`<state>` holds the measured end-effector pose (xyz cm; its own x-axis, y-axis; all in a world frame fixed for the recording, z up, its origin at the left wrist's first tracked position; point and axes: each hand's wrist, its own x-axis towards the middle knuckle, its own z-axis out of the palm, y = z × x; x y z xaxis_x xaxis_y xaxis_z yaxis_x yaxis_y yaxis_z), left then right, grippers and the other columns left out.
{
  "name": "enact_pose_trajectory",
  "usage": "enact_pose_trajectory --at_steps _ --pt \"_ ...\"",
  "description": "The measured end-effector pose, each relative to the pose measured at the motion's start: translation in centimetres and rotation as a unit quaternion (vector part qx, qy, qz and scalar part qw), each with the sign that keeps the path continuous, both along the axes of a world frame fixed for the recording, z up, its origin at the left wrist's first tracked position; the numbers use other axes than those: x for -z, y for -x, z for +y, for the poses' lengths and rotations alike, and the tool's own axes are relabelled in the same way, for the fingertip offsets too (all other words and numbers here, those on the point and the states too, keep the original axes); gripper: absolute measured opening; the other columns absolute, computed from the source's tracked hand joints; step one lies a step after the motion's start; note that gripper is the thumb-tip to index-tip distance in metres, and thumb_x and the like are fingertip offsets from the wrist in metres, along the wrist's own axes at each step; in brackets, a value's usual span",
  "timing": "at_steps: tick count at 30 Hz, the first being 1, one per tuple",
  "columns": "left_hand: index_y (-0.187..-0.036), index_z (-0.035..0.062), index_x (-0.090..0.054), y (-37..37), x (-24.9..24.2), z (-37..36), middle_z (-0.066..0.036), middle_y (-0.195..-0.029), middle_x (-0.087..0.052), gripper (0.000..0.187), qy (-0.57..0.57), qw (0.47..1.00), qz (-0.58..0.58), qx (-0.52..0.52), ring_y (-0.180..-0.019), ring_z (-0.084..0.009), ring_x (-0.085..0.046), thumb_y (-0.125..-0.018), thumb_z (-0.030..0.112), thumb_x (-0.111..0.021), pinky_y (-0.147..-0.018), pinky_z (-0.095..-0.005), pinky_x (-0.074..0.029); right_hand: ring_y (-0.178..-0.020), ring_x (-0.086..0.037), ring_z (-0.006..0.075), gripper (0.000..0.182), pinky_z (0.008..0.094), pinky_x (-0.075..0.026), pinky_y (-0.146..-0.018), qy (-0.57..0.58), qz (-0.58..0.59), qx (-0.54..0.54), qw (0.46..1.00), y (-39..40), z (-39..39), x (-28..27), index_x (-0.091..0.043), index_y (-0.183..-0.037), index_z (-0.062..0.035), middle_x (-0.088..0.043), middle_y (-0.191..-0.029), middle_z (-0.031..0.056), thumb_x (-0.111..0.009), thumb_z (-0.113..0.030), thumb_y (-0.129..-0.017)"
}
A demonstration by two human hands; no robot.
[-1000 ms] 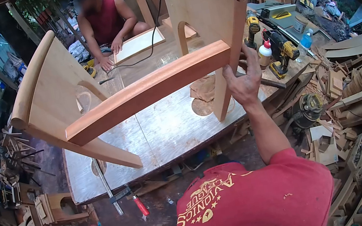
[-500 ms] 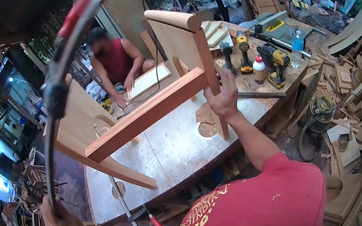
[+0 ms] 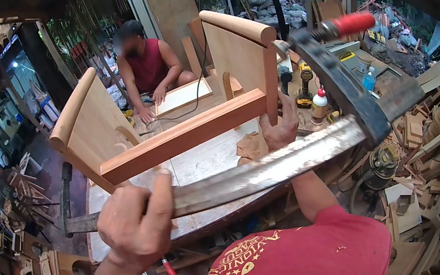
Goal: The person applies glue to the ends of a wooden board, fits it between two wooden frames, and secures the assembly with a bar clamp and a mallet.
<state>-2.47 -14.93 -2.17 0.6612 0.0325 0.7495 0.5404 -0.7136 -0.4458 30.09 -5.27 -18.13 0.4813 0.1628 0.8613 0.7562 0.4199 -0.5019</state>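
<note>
My left hand [image 3: 137, 220] is closed around the steel bar of a long bar clamp [image 3: 273, 169], held level across the front of a wooden furniture frame. The clamp's fixed jaw is at the far left; its sliding jaw with a red handle [image 3: 350, 25] is by the right end. Two upright panels, the left panel [image 3: 90, 119] and the right panel [image 3: 240, 51], have rounded top edges. A reddish wooden rail [image 3: 185, 138] spans between them. My right hand [image 3: 281, 126] grips the right front leg just below the rail's end; the leg is partly hidden behind the fingers.
The frame stands on a metal-topped workbench [image 3: 205, 155]. A white glue bottle with a red cap [image 3: 318, 105] and a yellow drill [image 3: 305, 84] are at the right. Across the bench, another person [image 3: 151, 64] handles a pale framed panel [image 3: 183, 97]. Wood scraps [image 3: 416, 132] lie right.
My left hand has swung the clamp from upright at the left to level across the frame's front. The left side of the frame now sits higher. My right hand stays at the right leg.
</note>
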Motion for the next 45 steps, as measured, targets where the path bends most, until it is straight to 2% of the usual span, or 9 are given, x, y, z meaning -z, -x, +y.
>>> enact_pose_trajectory --at_steps 1,6,13,15,19,25,31,34,45 --pt "-0.108 0.0004 -0.070 -0.4 -0.3 -0.2 -0.002 -0.065 -0.041 0.041 -0.004 1.000 0.015 -0.001 -0.051 -0.0169 -0.046 -0.068 0.008 -0.064 -0.045 -0.0313 -0.038 -0.097 -0.062 0.0283 0.052 0.0376 -0.053 -0.081 0.015 -0.014 -0.008 1.000 0.0 -0.6 -0.2 -0.055 -0.129 -0.0019 -0.057 -0.116 0.0154 -0.072 -0.005 -0.079" --pt "-0.102 0.0020 -0.069 -1.8 -2.7 -0.2 -0.003 -0.063 -0.040 0.034 0.045 0.999 0.030 0.004 -0.048 -0.0178 -0.047 -0.068 0.006 -0.067 -0.043 -0.0329 -0.038 -0.096 -0.062 0.0264 0.054 0.0380 -0.054 -0.081 0.056 -0.072 0.022 0.996 -0.7 -0.8 0.0 -0.051 -0.133 -0.0022 -0.055 -0.117 0.0152 -0.073 -0.016 -0.085" --pt "-0.084 0.0103 -0.059 -4.4 -5.9 0.3 -0.006 -0.066 -0.053 0.017 0.155 0.985 0.066 -0.039 -0.057 -0.0264 -0.061 -0.076 0.014 -0.073 -0.046 -0.0384 -0.044 -0.101 -0.058 0.0287 0.058 0.0402 -0.049 -0.086 -0.002 -0.101 -0.014 0.995 -1.8 0.2 1.2 -0.050 -0.132 0.0017 -0.053 -0.118 0.0149 -0.073 -0.012 -0.081" --pt "-0.089 0.0071 -0.062 -5.1 -6.3 0.7 -0.009 -0.069 -0.060 0.019 0.200 0.975 0.089 -0.043 -0.058 -0.0295 -0.062 -0.077 0.013 -0.076 -0.049 -0.0392 -0.044 -0.104 -0.057 0.0305 0.056 0.0415 -0.048 -0.088 0.057 -0.131 0.056 0.988 -2.4 0.6 2.1 -0.052 -0.129 0.0016 -0.055 -0.117 0.0151 -0.074 -0.011 -0.080" --pt "-0.089 0.0061 -0.064 -6.1 -6.7 2.0 -0.009 -0.072 -0.065 0.019 0.252 0.955 0.142 -0.072 -0.060 -0.0315 -0.064 -0.079 0.015 -0.078 -0.050 -0.0396 -0.045 -0.107 -0.056 0.0362 0.051 0.0479 -0.045 -0.092 0.015 -0.072 -0.034 0.997 -1.2 -0.4 -0.1 -0.055 -0.124 0.0012 -0.057 -0.118 0.0194 -0.074 -0.007 -0.077" --pt "-0.084 0.0115 -0.063 -5.7 -2.3 2.1 -0.004 -0.064 -0.056 0.020 0.253 0.959 0.120 -0.044 -0.053 -0.0252 -0.060 -0.080 0.025 -0.077 -0.045 -0.0380 -0.043 -0.104 -0.056 0.0344 0.052 0.0459 -0.045 -0.091 0.019 -0.008 -0.045 0.999 -1.1 0.3 1.2 -0.055 -0.125 0.0011 -0.057 -0.117 0.0185 -0.070 -0.002 -0.075" --pt "-0.095 0.0117 -0.067 -3.2 2.3 0.8 -0.003 -0.065 -0.055 0.031 0.337 0.937 0.094 -0.018 -0.053 -0.0224 -0.060 -0.068 0.020 -0.080 -0.046 -0.0361 -0.042 -0.104 -0.060 0.0291 0.059 0.0381 -0.051 -0.085 0.044 -0.043 -0.045 0.997 -2.1 0.6 1.9 -0.048 -0.134 0.0017 -0.056 -0.121 0.0171 -0.075 -0.015 -0.084" --pt "-0.093 0.0066 -0.067 -2.3 3.7 0.4 -0.007 -0.064 -0.059 0.032 0.405 0.909 0.094 -0.014 -0.052 -0.0264 -0.059 -0.064 0.008 -0.080 -0.048 -0.0362 -0.044 -0.098 -0.057 0.0312 0.059 0.0410 -0.046 -0.087 0.020 -0.010 -0.074 0.997 -1.7 0.6 1.6 -0.055 -0.127 0.0014 -0.058 -0.113 0.0154 -0.068 0.004 -0.070" --pt "-0.089 0.0065 -0.069 0.6 13.1 0.0 -0.007 -0.062 -0.059 0.026 0.479 0.878 -0.012 -0.007 -0.050 -0.0254 -0.059 -0.064 0.008 -0.078 -0.047 -0.0349 -0.044 -0.093 -0.058 0.0324 0.059 0.0408 -0.049 -0.080 0.043 -0.054 -0.050 0.996 -3.1 0.3 2.0 -0.052 -0.128 0.0037 -0.056 -0.110 0.0174 -0.073 -0.002 -0.074"
